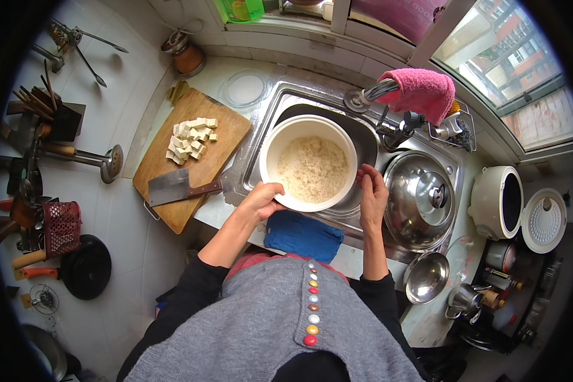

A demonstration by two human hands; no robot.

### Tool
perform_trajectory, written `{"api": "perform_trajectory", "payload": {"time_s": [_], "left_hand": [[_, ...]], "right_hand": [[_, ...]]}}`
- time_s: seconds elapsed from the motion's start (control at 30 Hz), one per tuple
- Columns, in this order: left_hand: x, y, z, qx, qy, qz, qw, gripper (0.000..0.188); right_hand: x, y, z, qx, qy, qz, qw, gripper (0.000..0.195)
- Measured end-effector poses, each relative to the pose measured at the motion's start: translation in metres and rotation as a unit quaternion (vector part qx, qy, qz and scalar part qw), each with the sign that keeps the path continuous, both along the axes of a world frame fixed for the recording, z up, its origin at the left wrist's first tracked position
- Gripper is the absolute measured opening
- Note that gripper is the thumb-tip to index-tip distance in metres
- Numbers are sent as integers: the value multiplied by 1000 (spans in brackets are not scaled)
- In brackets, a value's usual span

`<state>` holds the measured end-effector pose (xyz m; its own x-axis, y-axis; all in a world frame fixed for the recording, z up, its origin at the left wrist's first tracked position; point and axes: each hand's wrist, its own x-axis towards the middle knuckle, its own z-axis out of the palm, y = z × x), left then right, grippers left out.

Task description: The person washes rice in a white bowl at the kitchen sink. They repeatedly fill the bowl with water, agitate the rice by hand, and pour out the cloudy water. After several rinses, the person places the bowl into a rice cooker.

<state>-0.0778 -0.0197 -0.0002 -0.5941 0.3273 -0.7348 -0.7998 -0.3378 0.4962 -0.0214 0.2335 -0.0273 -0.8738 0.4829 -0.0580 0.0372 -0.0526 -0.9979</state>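
A white rice-cooker pot (269, 155) is over the left sink basin (370, 148), with pale, grainy food (315, 169), apparently rice, in its bottom. My left hand (263, 200) grips the pot's near-left rim, thumb on top. At the pot's right side is my right hand (373, 193), its fingers bent and close to the wall; whether they touch it is unclear. To the left, a wooden cutting board (229, 126) bears cubes of what looks like tofu (189, 138) and a cleaver (169, 186). A blue cloth (303, 236) hangs over the sink's front edge.
A pink towel (418, 93) drapes over the faucet (379, 90). Right of the basin sits a large domed steel lid (418, 215). Farther right are an open rice cooker (489, 203) and a steel bowl (426, 277). Utensils and a black pan (86, 267) hang on the left wall.
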Motion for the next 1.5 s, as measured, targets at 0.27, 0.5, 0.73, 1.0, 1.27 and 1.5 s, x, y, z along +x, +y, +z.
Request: {"api": "perform_trajectory", "payload": {"time_s": [0.27, 0.5, 0.73, 1.0, 1.27, 1.5], "left_hand": [[5, 9, 13, -98, 107, -55, 988, 59], [-4, -15, 11, -40, 31, -47, 998, 62], [2, -2, 13, 83, -30, -119, 989, 67], [-9, 2, 5, 5, 13, -144, 989, 65], [-15, 7, -13, 103, -111, -10, 988, 61], [-13, 12, -36, 203, -126, -27, 971, 62]], "right_hand": [[-3, -3, 3, -1, -62, 52, 997, 22], [-12, -25, 64, 108, -33, 84, 990, 16], [-33, -9, 80, 207, -76, 48, 974, 18], [-40, 12, 50, 69, -110, 97, 987, 20], [-64, 43, 29, 72, -39, 22, 996, 22], [-117, 72, 1, 366, 58, -50, 927, 37]]}}
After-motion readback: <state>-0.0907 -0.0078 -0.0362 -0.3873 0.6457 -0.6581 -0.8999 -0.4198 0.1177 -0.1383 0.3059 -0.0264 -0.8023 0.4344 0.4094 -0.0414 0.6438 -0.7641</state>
